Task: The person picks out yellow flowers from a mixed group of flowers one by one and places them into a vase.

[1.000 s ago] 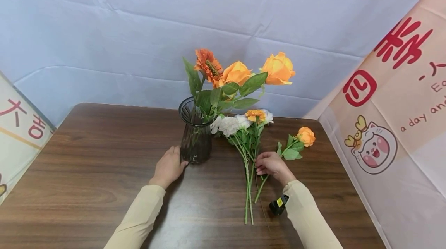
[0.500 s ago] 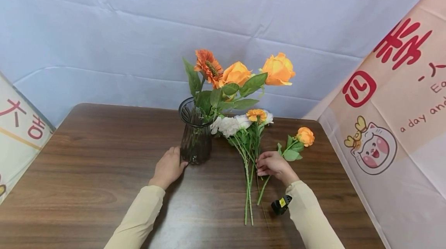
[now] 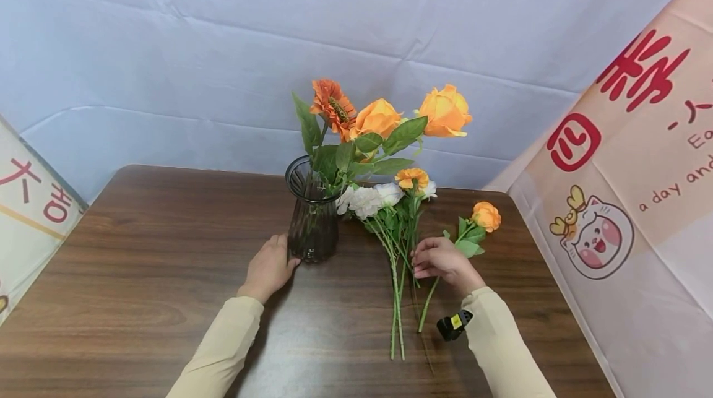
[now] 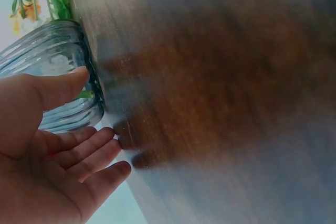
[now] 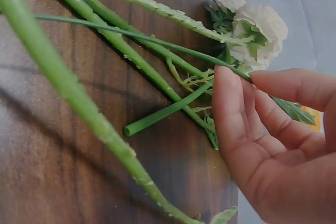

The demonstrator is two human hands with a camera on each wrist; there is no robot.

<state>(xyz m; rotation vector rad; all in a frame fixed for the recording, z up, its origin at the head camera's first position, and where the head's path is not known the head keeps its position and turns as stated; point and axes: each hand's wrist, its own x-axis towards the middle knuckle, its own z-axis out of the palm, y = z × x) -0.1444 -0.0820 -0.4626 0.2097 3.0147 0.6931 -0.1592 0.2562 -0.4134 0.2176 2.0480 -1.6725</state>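
Note:
A dark ribbed glass vase (image 3: 314, 231) stands upright, holding a rust-orange daisy-like flower (image 3: 337, 107) and large orange roses (image 3: 445, 112). My left hand (image 3: 270, 268) touches the vase's left base, thumb near its front; in the left wrist view its fingers lie nearly straight beside the glass (image 4: 65, 116). My right hand (image 3: 442, 263) pinches a thin green stem (image 5: 184, 49) between thumb and fingertips. That stem leads up to a small orange flower (image 3: 412, 179), which overlaps the white flowers (image 3: 366, 202) in the head view.
Bare stems (image 3: 397, 311) of the white flowers lie toward the table's front. A smaller orange rose (image 3: 486, 216) lies right, its stem passing under my right hand. The wooden table (image 3: 167, 249) meets a pale cloth backdrop (image 3: 223, 76); a printed banner (image 3: 629, 156) hangs at right.
My right hand has moved slightly right, and the small orange flower has risen a little. The smaller rose's stem end has shifted right. My left hand and the vase are still.

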